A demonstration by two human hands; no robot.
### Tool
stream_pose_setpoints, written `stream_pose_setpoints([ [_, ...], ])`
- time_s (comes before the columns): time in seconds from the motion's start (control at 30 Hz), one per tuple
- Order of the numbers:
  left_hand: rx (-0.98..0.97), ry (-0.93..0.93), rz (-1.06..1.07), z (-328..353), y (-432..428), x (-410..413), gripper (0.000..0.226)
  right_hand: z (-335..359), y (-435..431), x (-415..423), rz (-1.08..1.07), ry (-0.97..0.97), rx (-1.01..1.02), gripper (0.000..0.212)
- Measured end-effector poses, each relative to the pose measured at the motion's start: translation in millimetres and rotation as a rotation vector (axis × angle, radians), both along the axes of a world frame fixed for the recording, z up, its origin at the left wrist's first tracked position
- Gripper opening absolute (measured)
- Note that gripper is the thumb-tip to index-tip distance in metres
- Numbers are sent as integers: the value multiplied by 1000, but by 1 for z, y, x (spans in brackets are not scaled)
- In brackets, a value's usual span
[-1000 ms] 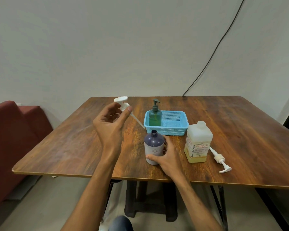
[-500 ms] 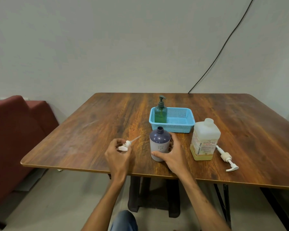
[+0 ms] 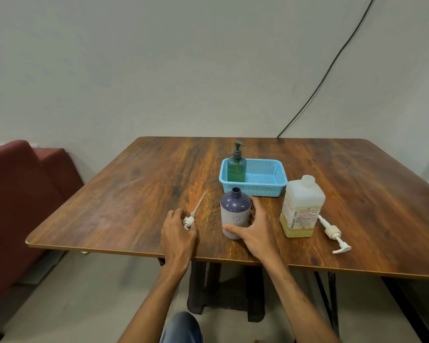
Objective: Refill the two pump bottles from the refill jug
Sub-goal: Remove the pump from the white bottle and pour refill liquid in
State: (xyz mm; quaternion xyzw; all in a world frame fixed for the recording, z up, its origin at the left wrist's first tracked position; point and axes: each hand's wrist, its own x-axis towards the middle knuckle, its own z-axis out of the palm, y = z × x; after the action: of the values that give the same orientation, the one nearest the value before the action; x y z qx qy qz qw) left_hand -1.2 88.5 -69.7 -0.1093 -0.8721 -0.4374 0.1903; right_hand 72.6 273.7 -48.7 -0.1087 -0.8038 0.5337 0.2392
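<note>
Wooden table [image 3: 134,194], items as follows. Purple bottle [image 3: 235,214]: upright near the front edge, neck uncapped, my right hand [image 3: 256,231] wrapped round its lower half. White pump [image 3: 189,221]: pinched in my left hand [image 3: 178,235], dip tube pointing away, just left of the bottle. Refill jug [image 3: 302,209]: upright to the right, a second pump [image 3: 333,234] lying beside it. Green pump bottle [image 3: 236,167]: standing in the blue basket [image 3: 265,191] behind.

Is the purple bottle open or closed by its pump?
Open. The purple bottle shows a bare threaded neck; the left hand holds a white pump beside it.
</note>
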Motion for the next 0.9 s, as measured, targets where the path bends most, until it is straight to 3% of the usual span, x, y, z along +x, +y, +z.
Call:
stream_pose_setpoints([
  [0.33,-57,-55,13,-8,-4,-8,46,-2,-6,7,-25,15,62,92],
  [0.57,-21,-65,-10,-4,-6,-3,52,-3,-6,9,-19,-8,46,102],
  [0.9,10,-66,-23,-2,-14,-3,60,-1,-5,14,-19,3,32,100],
])
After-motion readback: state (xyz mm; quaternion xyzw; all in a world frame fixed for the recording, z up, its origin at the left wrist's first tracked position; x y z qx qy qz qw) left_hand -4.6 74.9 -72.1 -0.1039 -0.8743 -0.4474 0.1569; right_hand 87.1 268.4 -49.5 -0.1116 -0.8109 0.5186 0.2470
